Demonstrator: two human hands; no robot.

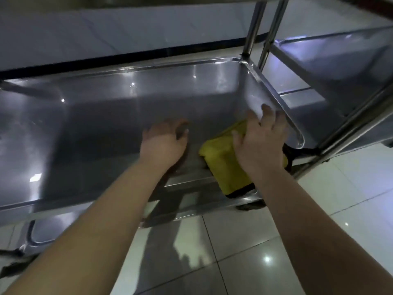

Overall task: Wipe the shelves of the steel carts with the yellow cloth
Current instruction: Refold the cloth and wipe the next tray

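The shallow, rimmed stainless-steel cart shelf (106,107) was seen across the middle, its left end cut off at 9 o'clock and the shelf above cropped at 12 o'clock. Glossy white floor tiles (234,241) were spread at 6 o'clock. A second steel cart (340,56) was partly seen at 2 o'clock. The folded yellow cloth (223,167) was laid over the shelf's near rim, its far part hidden under the right hand (259,143), whose spread fingers were pressed on it. The left hand (163,141) was set at the cloth's 9 o'clock, fingers loosely bent, nothing held, fingertips blurred.
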